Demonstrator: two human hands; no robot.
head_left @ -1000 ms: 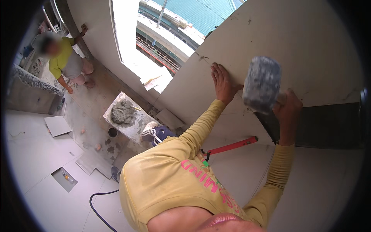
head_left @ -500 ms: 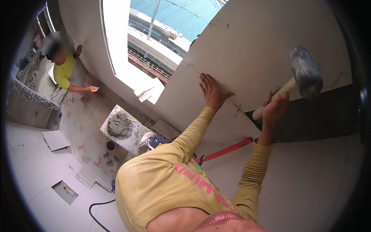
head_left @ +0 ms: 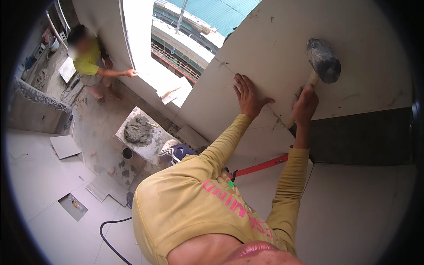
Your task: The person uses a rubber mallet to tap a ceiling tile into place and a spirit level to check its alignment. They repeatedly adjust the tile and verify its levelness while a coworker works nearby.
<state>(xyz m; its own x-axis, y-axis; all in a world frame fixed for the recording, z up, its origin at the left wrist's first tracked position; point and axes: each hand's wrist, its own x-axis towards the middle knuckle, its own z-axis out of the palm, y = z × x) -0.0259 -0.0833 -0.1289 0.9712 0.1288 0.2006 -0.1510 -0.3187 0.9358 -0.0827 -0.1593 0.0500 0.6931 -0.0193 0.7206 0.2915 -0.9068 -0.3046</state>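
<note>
My right hand (head_left: 305, 104) is wrapped round the wooden handle of a rubber mallet (head_left: 323, 60), whose dark, smudged head is raised above the hand. The head is in front of a large pale wall tile (head_left: 274, 48); I cannot tell whether it touches the tile. Pressed flat on that tile, near a seam, is my left hand (head_left: 251, 97), fingers spread and thumb out to the right. Below the tile's lower right edge runs a dark, untiled strip of wall (head_left: 362, 137). A red level (head_left: 260, 166) slants behind my right forearm.
Left of me, a board (head_left: 152, 148) carries a heap of grey mortar (head_left: 139, 131). A person in a yellow shirt (head_left: 88, 62) stands by the window opening (head_left: 139, 48). Loose tiles (head_left: 65, 146), a dark cup (head_left: 127, 153) and a black cable (head_left: 106, 238) lie around.
The mallet and my right hand have moved left across the tile. My left hand stays flat on it. The other person's arm now reaches to the window's edge.
</note>
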